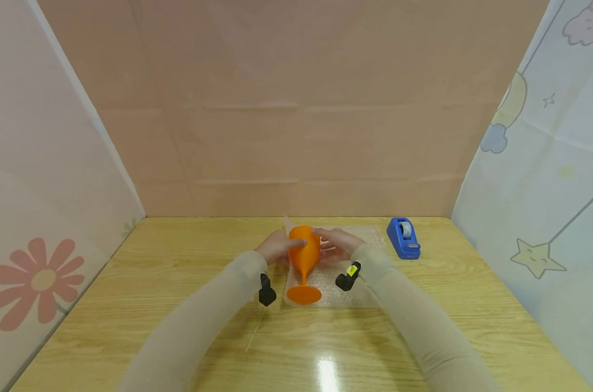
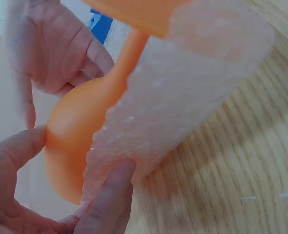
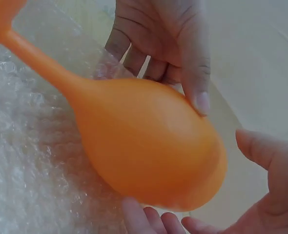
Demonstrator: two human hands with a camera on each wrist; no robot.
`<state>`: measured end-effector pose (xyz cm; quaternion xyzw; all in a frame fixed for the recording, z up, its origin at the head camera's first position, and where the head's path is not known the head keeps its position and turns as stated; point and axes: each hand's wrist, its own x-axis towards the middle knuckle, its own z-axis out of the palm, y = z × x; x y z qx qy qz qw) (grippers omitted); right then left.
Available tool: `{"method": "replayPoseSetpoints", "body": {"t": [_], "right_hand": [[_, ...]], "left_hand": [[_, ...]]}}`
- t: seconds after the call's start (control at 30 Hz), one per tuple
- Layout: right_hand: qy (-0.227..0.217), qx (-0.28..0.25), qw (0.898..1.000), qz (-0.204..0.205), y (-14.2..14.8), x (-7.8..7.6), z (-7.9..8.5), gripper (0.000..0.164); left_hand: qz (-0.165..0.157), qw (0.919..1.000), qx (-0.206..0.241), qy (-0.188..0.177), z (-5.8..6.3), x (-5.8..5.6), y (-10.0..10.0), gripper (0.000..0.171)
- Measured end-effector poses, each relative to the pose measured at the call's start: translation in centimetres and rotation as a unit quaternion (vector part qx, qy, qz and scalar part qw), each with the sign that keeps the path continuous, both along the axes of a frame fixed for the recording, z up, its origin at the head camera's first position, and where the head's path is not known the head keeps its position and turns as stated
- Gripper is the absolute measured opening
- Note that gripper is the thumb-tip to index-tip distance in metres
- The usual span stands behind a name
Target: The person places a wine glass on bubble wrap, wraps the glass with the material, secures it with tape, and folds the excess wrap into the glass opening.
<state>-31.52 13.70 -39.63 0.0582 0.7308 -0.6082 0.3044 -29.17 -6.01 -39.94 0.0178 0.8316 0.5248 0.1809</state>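
An orange goblet (image 1: 304, 251) lies on its side over a sheet of bubble wrap (image 1: 345, 291), its foot toward me. My left hand (image 1: 276, 246) grips the bowl from the left. Its thumb presses on the bowl (image 2: 68, 141), and its fingers hold the sheet's raised left edge (image 2: 149, 112) up against the far side. My right hand (image 1: 337, 243) is at the bowl's right side, thumb spread wide. In the right wrist view its fingertips (image 3: 139, 219) reach the bowl's lower side, while the thumb (image 3: 256, 146) stands off from the orange surface.
A blue tape dispenser (image 1: 403, 238) with a roll of tape stands on the wooden table (image 1: 188, 261), right of the sheet. A tan backdrop (image 1: 296, 109) rises behind the table, with patterned panels at both sides.
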Motion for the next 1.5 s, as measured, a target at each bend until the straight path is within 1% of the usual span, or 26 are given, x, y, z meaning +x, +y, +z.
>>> {"method": "replayPoseSetpoints", "body": {"t": [0.03, 0.07, 0.2, 0.3, 0.4, 0.5, 0.57, 0.63, 0.67, 0.77, 0.83, 0.87, 0.93, 0.97, 1.03, 1.07, 1.1, 1.2, 1.27, 1.37, 1.5], "right_hand": [[0.003, 0.001, 1.000, -0.001, -0.2, 0.0, 0.1, 0.076], [0.008, -0.002, 1.000, 0.004, -0.2, -0.3, -0.3, 0.078], [0.005, 0.000, 1.000, -0.001, -0.7, -0.3, -0.4, 0.074], [-0.002, 0.009, 1.000, -0.018, -1.2, 0.0, 0.0, 0.070], [-0.001, 0.007, 1.000, -0.024, -1.3, -0.1, -0.1, 0.069], [-0.001, 0.004, 1.000, -0.024, -1.4, -0.3, -0.2, 0.064], [0.002, 0.006, 1.000, -0.017, -1.4, -0.3, -0.3, 0.061], [0.007, 0.007, 1.000, -0.011, -1.3, -0.3, -0.3, 0.061], [0.009, 0.009, 1.000, -0.010, -1.2, -0.6, -0.7, 0.063], [0.010, 0.012, 1.000, -0.015, -0.8, -0.9, -1.2, 0.068], [0.007, 0.015, 1.000, -0.023, -0.7, -1.2, -1.5, 0.072], [0.003, 0.016, 0.999, -0.029, -0.6, -1.3, -1.7, 0.073], [-0.004, 0.023, 0.999, -0.036, -0.7, -0.9, -1.2, 0.072], [-0.008, 0.024, 0.999, -0.038, -0.7, -0.9, -1.2, 0.073], [-0.012, 0.030, 0.999, -0.039, -0.7, -0.8, -0.9, 0.073], [-0.014, 0.030, 0.999, -0.040, -0.7, -0.8, -0.9, 0.073], [-0.015, 0.029, 0.999, -0.040, -0.6, -0.8, -1.0, 0.072], [-0.014, 0.017, 0.999, -0.038, -0.3, -1.7, -2.1, 0.070], [-0.012, 0.006, 0.999, -0.038, -0.1, -2.3, -2.9, 0.068], [-0.011, 0.004, 0.999, -0.039, 0.0, -2.9, -3.7, 0.066], [-0.018, 0.012, 0.999, -0.047, 0.0, -3.3, -4.0, 0.068]], "left_hand": [[0.001, 1.0000, 0.000, 0.000, 0.0, 0.0, 0.0, 0.039], [0.002, 1.0000, -0.001, -0.001, 0.0, 0.0, 0.0, 0.039], [0.005, 1.0000, -0.006, -0.004, -0.1, 0.1, 0.1, 0.039], [0.004, 1.0000, -0.007, -0.004, -0.1, 0.1, 0.1, 0.040], [0.000, 1.0000, -0.001, -0.005, 0.0, 0.0, 0.0, 0.040], [-0.006, 0.9998, 0.014, -0.016, 0.1, -0.2, -0.2, 0.041], [-0.009, 0.9983, 0.043, -0.039, 0.1, -0.3, -0.4, 0.043], [0.000, 0.9941, 0.083, -0.070, 0.1, -0.5, -0.8, 0.045], [0.008, 0.9908, 0.103, -0.087, 0.0, -0.6, -0.9, 0.046], [0.036, 0.9811, 0.144, -0.124, 0.0, -0.7, -1.3, 0.049], [0.058, 0.9762, 0.156, -0.139, 0.0, -0.7, -1.5, 0.048], [0.068, 0.9723, 0.167, -0.148, 0.0, -0.7, -1.5, 0.046], [0.088, 0.9639, 0.189, -0.165, 0.0, -0.7, -1.5, 0.042], [0.097, 0.9597, 0.199, -0.172, -0.1, -0.8, -1.5, 0.041], [0.108, 0.9551, 0.212, -0.177, -0.2, -0.8, -1.4, 0.039], [0.110, 0.9548, 0.212, -0.177, -0.4, -0.9, -1.4, 0.038], [0.112, 0.9564, 0.207, -0.174, -0.6, -0.9, -1.5, 0.037], [0.100, 0.9655, 0.182, -0.157, -1.1, -1.1, -1.6, 0.033], [0.096, 0.9693, 0.171, -0.148, -1.4, -1.1, -1.6, 0.030], [0.095, 0.9721, 0.164, -0.139, -1.7, -1.0, -1.6, 0.027], [0.109, 0.9726, 0.157, -0.133, -1.9, -0.9, -1.4, 0.027]]}}
